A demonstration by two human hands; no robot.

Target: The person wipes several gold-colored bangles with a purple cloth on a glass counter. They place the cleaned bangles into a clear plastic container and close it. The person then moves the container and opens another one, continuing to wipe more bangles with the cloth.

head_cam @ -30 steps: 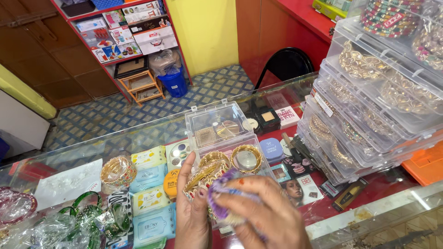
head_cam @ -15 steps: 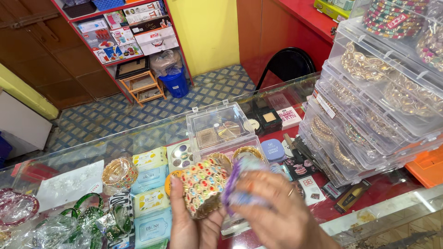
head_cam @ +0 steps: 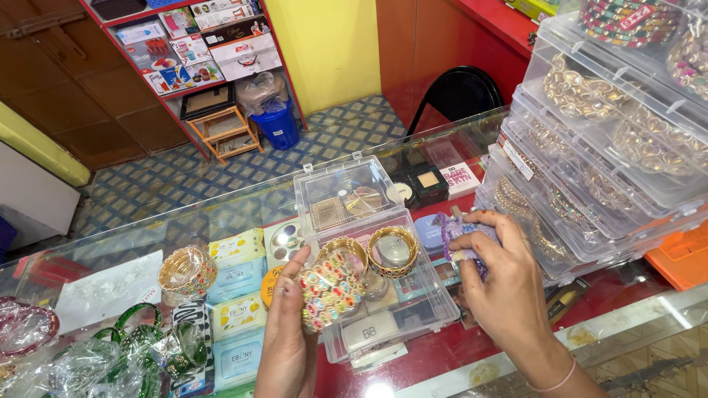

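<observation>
Left hand: I see it palm up and clenched round a bangle stack; thumb on the near side, fingertips behind it.
Bangle stack: gold with coloured stones, lying on its side in the left fingers, above the open end of the clear box.
Right hand: fingers curled and grasping a purple cloth; the cloth pokes out past the fingertips, toward the far left of them.
Clear box: just right of the left fingertips, lid swung back and away; two gold bangle sets stand inside, just beyond the held stack.
Between the hands: the box's near end, with small cosmetic packs showing through the glass beneath.
Left of the left hand: soap boxes under the glass, a loose bangle set on top, green bangles in plastic further out.
Right of the right hand: tall pile of clear bangle cases, touching or nearly touching the knuckles; I cannot tell which.
Counter: glass top, red shelf below.
Beyond the counter: black chair, blue bin, wooden stool.
</observation>
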